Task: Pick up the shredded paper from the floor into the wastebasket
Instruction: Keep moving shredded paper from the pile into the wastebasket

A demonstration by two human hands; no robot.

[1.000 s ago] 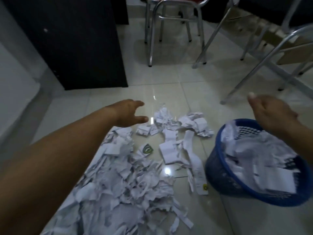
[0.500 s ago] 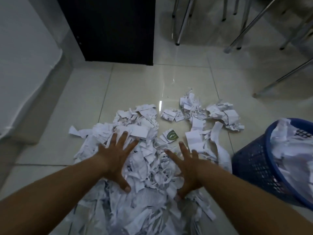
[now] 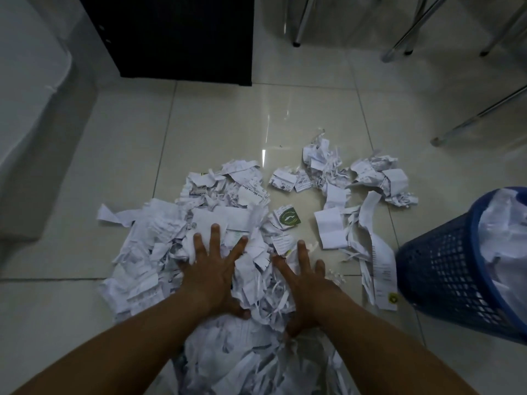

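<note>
Both palms down flat, left hand [image 3: 212, 273] and right hand [image 3: 306, 283] spread-fingered on the shredded paper [image 3: 176, 252] heaped on the floor, nothing clenched yet, so best scoop inward from both sides, squeeze tight, then lift across to the wastebasket [image 3: 439, 269] at right

The floor [image 3: 228, 124] is pale glazed tile, smooth and glossy, with light reflecting off it. The shredded paper [image 3: 159, 246] is thin, matt and crumpled, with ragged torn edges. The wastebasket [image 3: 436, 269] is blue plastic lattice with a faint sheen. The chair legs [image 3: 302, 24] are polished metal tubing. The cabinet [image 3: 176, 35] looks dark and matt.
</note>
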